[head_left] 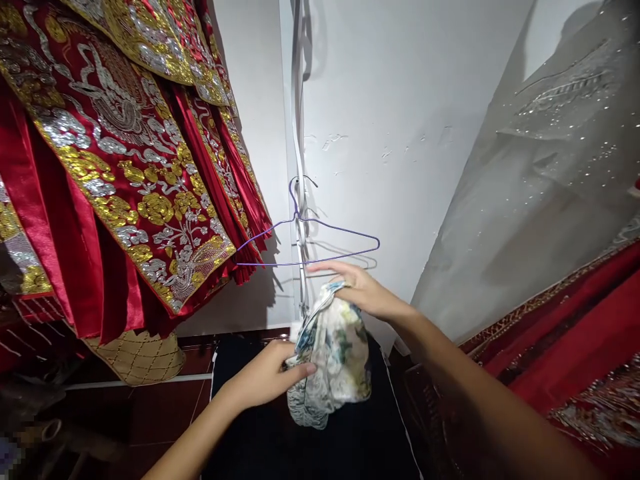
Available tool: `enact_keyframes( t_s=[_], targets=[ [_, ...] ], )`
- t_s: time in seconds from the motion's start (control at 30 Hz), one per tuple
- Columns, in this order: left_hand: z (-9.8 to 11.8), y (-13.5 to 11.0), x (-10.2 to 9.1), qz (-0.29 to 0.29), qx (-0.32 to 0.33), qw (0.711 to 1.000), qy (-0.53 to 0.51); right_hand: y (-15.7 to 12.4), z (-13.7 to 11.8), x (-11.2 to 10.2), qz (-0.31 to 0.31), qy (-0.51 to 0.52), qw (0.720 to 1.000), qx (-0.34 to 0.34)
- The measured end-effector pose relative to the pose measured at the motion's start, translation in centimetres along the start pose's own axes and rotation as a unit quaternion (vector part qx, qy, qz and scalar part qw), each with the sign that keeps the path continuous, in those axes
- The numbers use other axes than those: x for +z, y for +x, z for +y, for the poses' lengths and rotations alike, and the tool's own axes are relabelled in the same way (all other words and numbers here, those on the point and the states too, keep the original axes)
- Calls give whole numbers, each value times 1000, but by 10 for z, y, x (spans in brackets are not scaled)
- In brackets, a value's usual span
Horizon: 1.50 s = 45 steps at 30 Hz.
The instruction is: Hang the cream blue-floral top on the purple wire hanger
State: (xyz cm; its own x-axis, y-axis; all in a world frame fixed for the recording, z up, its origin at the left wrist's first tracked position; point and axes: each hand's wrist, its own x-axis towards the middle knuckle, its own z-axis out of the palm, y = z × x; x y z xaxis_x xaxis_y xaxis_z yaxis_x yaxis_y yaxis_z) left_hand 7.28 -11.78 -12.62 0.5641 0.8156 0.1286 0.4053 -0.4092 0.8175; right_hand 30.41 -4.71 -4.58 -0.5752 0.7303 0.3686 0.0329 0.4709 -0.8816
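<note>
The patterned cloth [345, 353] is bunched in midair above the black surface [250, 433], between that surface's left and right edges. The left hand [275, 373] pinches it, thumb in front; the right hand [363, 293] stretches its fingers over the top, any grip hidden. It looks light, soft and limp, best held by its upper edge. Right of the purple hanger [345, 228] is open room; the red embroidered garment [160, 200] crowds its left end.

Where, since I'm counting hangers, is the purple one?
In the head view, the purple hanger is near the centre, just above the right hand, mostly right of the red garment.
</note>
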Motion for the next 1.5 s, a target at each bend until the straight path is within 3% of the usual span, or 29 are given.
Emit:
enact_keyframes(
  t_s=[0.13,0.2,0.3,0.4,0.47,0.53,0.63,0.77,0.9,1.03,1.13,1.23,1.33,1.4,1.5],
  targets=[
    [-6,-23,-18,34,-51,994,87,7,25,-25,256,21,965,-46],
    [-1,-32,-30,64,-70,993,71,20,43,-28,290,-25,955,-64],
    [17,-39,-44,81,-62,995,20,38,73,-21,213,-142,965,-51],
    [26,-40,-56,-2,-67,993,92,40,94,-16,157,-223,962,-17],
    [19,-40,-66,-56,-102,978,173,32,97,-21,165,-249,954,-8],
    [4,-38,-79,-61,-131,961,235,20,91,-31,167,-260,951,-11],
    [-12,-30,-102,-2,-105,954,282,2,73,-46,138,-275,951,-20],
    [-4,-5,-124,107,4,940,323,-11,58,-50,141,-269,953,-14],
    [13,32,-126,170,80,941,280,-14,56,-35,94,-213,972,-11],
    [9,55,-124,218,131,938,235,-19,48,-27,57,-254,965,17],
    [0,58,-131,255,121,916,285,-28,39,-41,160,-287,944,12],
    [1,53,-139,290,113,891,330,-33,30,-66,302,-318,899,-20],
    [10,47,-147,285,132,881,353,-29,21,-91,315,-367,875,-7],
    [14,42,-153,314,137,868,360,-24,12,-103,251,-342,905,20],
    [16,40,-160,405,98,842,341,-19,0,-110,125,-186,971,85]
  ],
)
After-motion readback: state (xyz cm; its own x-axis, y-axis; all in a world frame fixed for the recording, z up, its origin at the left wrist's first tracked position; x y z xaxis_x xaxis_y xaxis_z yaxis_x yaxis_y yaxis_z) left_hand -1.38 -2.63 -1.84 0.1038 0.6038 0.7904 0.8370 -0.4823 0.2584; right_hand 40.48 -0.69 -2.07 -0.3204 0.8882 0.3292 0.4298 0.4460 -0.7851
